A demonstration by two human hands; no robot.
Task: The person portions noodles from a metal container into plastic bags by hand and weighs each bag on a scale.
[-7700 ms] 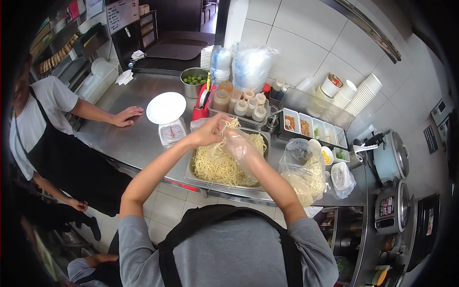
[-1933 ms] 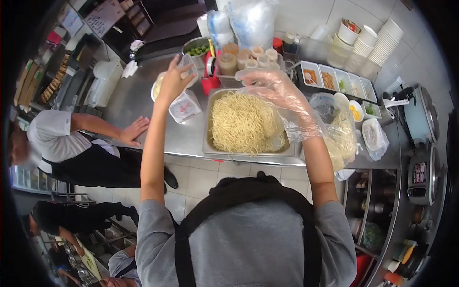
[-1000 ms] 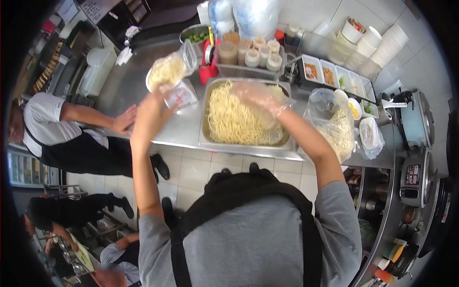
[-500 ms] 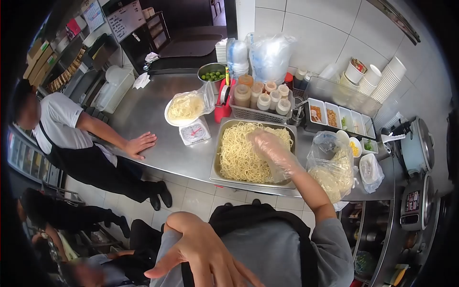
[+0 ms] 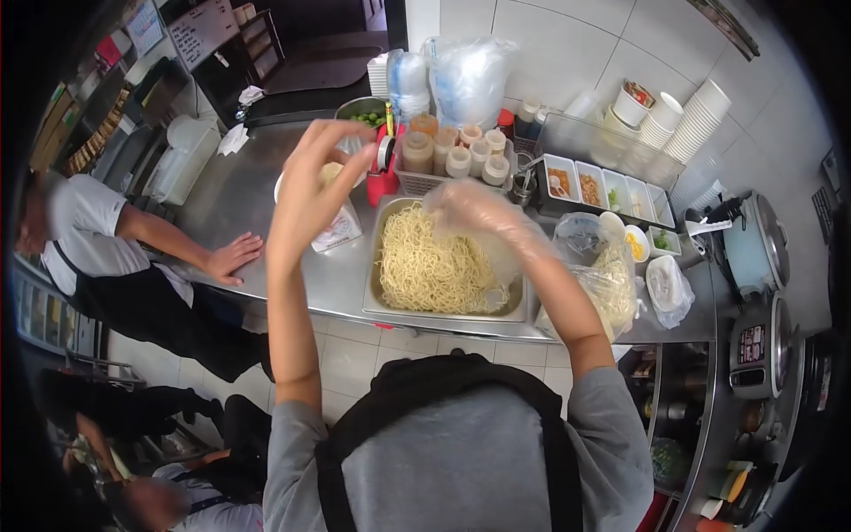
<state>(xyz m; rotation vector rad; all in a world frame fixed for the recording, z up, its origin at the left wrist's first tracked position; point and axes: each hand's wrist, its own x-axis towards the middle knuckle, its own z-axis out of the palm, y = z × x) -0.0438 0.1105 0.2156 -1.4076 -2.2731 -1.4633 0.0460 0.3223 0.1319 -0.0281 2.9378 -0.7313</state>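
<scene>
My bare left hand is raised in front of the white scale, its fingers curved and apart from the thumb, with nothing visible between them. It hides most of a plate and a clear bag with noodles on the scale. My right hand, in a clear plastic glove, hovers over the upper part of a metal tray. Motion blurs its fingers, so whether they hold anything cannot be made out. Yellow noodles are heaped in the tray.
Sauce bottles stand in a basket behind the tray. To the right are a plastic bag of noodles and white topping containers. At the left, a co-worker's hand rests on the counter. A pot of green fruit stands behind.
My left hand has risen from low in front of my body to the scale, now covering the bagged noodles. My gloved right hand has lifted from the noodles toward the tray's back edge.
</scene>
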